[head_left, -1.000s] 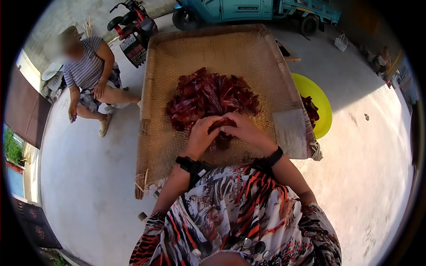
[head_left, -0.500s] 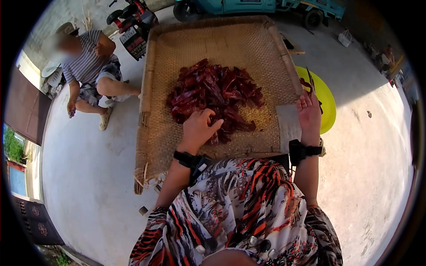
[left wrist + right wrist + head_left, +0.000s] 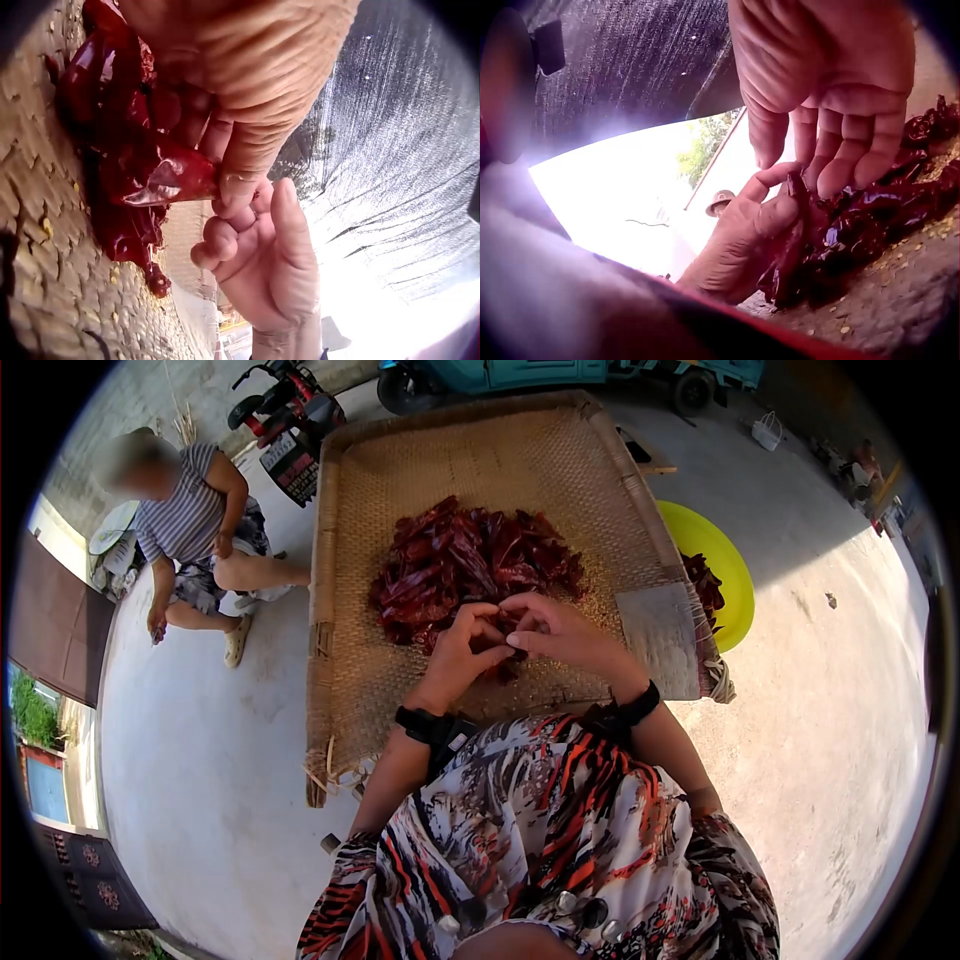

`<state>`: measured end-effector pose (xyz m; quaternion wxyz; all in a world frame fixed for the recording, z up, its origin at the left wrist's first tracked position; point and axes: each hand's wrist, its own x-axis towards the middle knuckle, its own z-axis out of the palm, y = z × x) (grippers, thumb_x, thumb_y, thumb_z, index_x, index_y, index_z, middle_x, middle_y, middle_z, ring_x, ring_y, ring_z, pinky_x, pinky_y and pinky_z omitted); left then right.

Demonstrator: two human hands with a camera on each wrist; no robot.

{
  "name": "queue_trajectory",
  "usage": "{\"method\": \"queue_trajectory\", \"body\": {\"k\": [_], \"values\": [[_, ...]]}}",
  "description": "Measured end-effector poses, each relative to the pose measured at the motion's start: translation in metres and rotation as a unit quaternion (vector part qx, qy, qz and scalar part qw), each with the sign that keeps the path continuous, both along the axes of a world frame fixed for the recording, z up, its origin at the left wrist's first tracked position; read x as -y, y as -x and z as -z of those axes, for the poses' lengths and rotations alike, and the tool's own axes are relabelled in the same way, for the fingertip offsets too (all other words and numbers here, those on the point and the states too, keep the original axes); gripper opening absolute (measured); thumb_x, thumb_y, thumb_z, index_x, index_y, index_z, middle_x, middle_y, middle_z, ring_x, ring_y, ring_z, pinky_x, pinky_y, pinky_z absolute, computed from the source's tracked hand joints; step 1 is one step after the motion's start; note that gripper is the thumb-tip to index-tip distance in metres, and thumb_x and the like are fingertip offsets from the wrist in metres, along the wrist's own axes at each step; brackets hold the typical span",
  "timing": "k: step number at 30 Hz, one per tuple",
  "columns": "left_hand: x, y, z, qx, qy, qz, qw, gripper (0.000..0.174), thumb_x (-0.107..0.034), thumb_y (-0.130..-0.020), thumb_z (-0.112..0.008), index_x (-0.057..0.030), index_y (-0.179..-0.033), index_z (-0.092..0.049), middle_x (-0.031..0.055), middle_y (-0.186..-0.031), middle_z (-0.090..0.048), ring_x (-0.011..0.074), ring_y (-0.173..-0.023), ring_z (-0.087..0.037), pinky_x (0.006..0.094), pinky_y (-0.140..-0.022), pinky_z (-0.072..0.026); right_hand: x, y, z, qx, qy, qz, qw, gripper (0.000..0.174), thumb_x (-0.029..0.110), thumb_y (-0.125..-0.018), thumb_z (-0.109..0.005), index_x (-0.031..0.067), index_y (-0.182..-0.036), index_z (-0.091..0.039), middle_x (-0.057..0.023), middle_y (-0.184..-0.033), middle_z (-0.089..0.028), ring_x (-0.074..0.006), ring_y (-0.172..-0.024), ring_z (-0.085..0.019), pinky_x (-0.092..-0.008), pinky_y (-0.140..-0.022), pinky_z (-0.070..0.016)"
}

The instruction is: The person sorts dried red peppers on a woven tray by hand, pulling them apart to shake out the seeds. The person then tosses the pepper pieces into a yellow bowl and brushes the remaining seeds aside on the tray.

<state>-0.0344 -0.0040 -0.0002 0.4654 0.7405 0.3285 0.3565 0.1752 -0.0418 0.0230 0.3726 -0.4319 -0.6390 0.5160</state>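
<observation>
A heap of glossy dried red chili peppers (image 3: 470, 555) lies on a woven tray (image 3: 385, 460). At the heap's near edge, my left hand (image 3: 455, 665) pinches one chili pepper (image 3: 176, 176) between thumb and fingers. This pepper's end points toward my right hand (image 3: 580, 640), whose fingertips are right beside it. In the right wrist view the right thumb stands apart from loosely bent fingers (image 3: 847, 157). Loose yellow seeds (image 3: 930, 232) are scattered over the weave by the heap.
A yellow basin (image 3: 740, 595) holding more peppers stands beyond the tray's right edge. A flat grey sheet (image 3: 655, 640) covers the tray's right near corner. Someone in a striped shirt (image 3: 200, 500) sits at left. Behind are a red scooter (image 3: 290, 450) and a teal three-wheeler (image 3: 540, 372).
My right hand went from the left hand out to the yellow basin, palm up with dark red pepper by its fingertips, then came back. The left hand stayed by the heap.
</observation>
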Motion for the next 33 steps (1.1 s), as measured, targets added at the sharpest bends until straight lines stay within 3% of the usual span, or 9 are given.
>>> {"method": "queue_trajectory", "body": {"k": [5, 10, 13, 18, 21, 24, 26, 29, 33], "values": [[0.001, 0.001, -0.004, -0.014, -0.002, -0.001, 1.000, 0.048, -0.009, -0.084, -0.072, -0.0056, -0.128, -0.051, 0.0038, -0.089, -0.065, 0.0135, -0.081, -0.060, 0.0295, -0.070, -0.0480, -0.002, 0.000, 0.012, 0.002, 0.045, 0.027, 0.999, 0.022, 0.021, -0.095, -0.061, 0.0023, -0.107, -0.061, -0.0021, -0.086, -0.062, -0.0081, -0.072, -0.058, -0.0226, -0.065, -0.0487], [-0.014, 0.003, 0.017, -0.038, -0.133, -0.031, 0.990, 0.037, -0.015, -0.087, -0.069, -0.0088, -0.122, -0.058, 0.0074, -0.097, -0.060, 0.0229, -0.088, -0.056, 0.0382, -0.077, -0.0479, 0.003, -0.045, 0.004, -0.058, -0.009, 0.224, 0.973, 0.019, 0.020, -0.094, -0.061, 0.0029, -0.100, -0.062, -0.0025, -0.082, -0.064, -0.0084, -0.069, -0.059, -0.0240, -0.062, -0.0488], [-0.015, 0.003, 0.019, -0.146, -0.274, -0.019, 0.950, 0.035, -0.017, -0.085, -0.071, -0.0121, -0.119, -0.062, 0.0075, -0.104, -0.054, 0.0269, -0.099, -0.049, 0.0412, -0.085, -0.0450, 0.011, -0.084, 0.008, -0.236, -0.008, 0.324, 0.916, 0.016, 0.022, -0.095, -0.060, 0.0070, -0.101, -0.064, -0.0008, -0.083, -0.065, -0.0090, -0.069, -0.060, -0.0247, -0.065, -0.0504], [-0.010, 0.002, 0.012, -0.230, -0.238, 0.040, 0.943, 0.035, -0.023, -0.082, -0.074, -0.0133, -0.115, -0.066, 0.0056, -0.110, -0.050, 0.0271, -0.103, -0.043, 0.0416, -0.093, -0.0399, 0.019, -0.127, 0.027, -0.561, -0.008, 0.368, 0.742, 0.018, 0.022, -0.096, -0.059, 0.0111, -0.111, -0.062, 0.0013, -0.087, -0.065, -0.0092, -0.072, -0.061, -0.0260, -0.066, -0.0517], [-0.010, 0.001, 0.009, -0.254, -0.224, 0.048, 0.940, 0.031, -0.024, -0.083, -0.074, -0.0131, -0.111, -0.067, 0.0053, -0.113, -0.050, 0.0273, -0.105, -0.043, 0.0421, -0.094, -0.0392, 0.016, -0.120, 0.041, -0.495, 0.049, 0.318, 0.807, 0.022, 0.027, -0.095, -0.061, 0.0117, -0.111, -0.062, 0.0010, -0.088, -0.067, -0.0102, -0.075, -0.063, -0.0264, -0.067, -0.0516], [-0.013, 0.000, 0.015, -0.203, -0.209, 0.034, 0.956, 0.027, -0.024, -0.086, -0.071, -0.0113, -0.109, -0.067, 0.0055, -0.114, -0.054, 0.0267, -0.105, -0.045, 0.0421, -0.094, -0.0389, 0.013, -0.069, 0.021, -0.179, 0.050, 0.311, 0.932, 0.027, 0.027, -0.093, -0.063, 0.0077, -0.113, -0.060, -0.0020, -0.095, -0.068, -0.0109, -0.077, -0.063, -0.0258, -0.066, -0.0505], [-0.015, -0.001, 0.019, -0.141, -0.205, 0.013, 0.968, 0.023, -0.022, -0.089, -0.067, -0.0095, -0.109, -0.066, 0.0065, -0.114, -0.057, 0.0263, -0.104, -0.048, 0.0412, -0.092, -0.0405, -0.002, -0.054, 0.029, 0.019, 0.028, 0.198, 0.980, 0.034, 0.025, -0.089, -0.066, 0.0039, -0.114, -0.058, -0.0078, -0.100, -0.067, -0.0202, -0.081, -0.065, -0.0322, -0.069, -0.0511], [-0.017, 0.000, 0.022, -0.044, -0.178, -0.035, 0.982, 0.019, -0.017, -0.093, -0.062, -0.0063, -0.109, -0.065, 0.0090, -0.112, -0.061, 0.0259, -0.101, -0.054, 0.0383, -0.085, -0.0450, -0.015, -0.033, 0.055, 0.283, -0.266, 0.185, 0.903, 0.039, 0.022, -0.083, -0.069, 0.0038, -0.115, -0.057, -0.0135, -0.100, -0.065, -0.0313, -0.086, -0.064, -0.0401, -0.074, -0.0505], [-0.013, 0.001, 0.018, 0.025, -0.101, -0.118, 0.988, 0.020, -0.017, -0.097, -0.059, -0.0022, -0.109, -0.063, 0.0090, -0.100, -0.063, 0.0197, -0.087, -0.060, 0.0322, -0.075, -0.0477, -0.020, -0.026, 0.055, 0.320, -0.164, 0.140, 0.923, 0.040, 0.020, -0.079, -0.070, 0.0059, -0.115, -0.057, -0.0165, -0.097, -0.064, -0.0371, -0.090, -0.062, -0.0447, -0.077, -0.0487]]}}
